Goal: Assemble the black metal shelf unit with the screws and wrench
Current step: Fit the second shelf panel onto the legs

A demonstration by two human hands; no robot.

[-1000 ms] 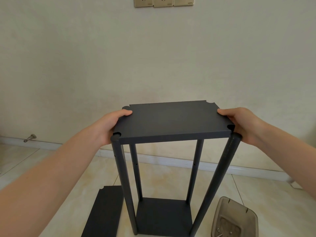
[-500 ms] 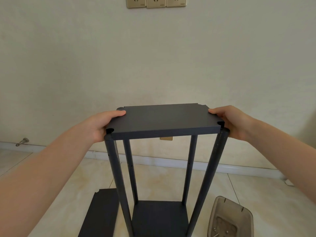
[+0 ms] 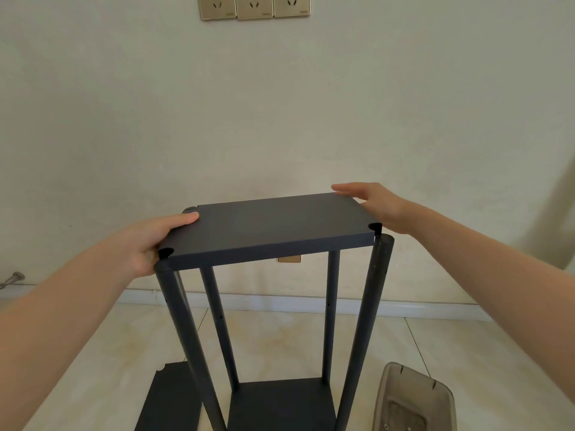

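The black shelf unit stands upright on the floor with its legs [image 3: 183, 331] rising from a bottom panel [image 3: 281, 405]. A black top panel [image 3: 270, 225] lies across the leg tops, its notched corners by the posts. My left hand [image 3: 152, 241] grips the panel's left edge, thumb on top. At the far right corner, my right hand [image 3: 373, 203] rests flat with straight fingers against the panel's edge. No screws or wrench can be made out clearly.
A loose black panel [image 3: 169, 399] lies on the tiled floor at the lower left. A translucent grey plastic tray [image 3: 413, 399] sits at the lower right. The wall with a row of sockets [image 3: 255, 6] is straight behind the shelf.
My right hand has let go of the right edge and moved to the far right corner with fingers straightened. The left hand keeps its grip. The view has tilted slightly.
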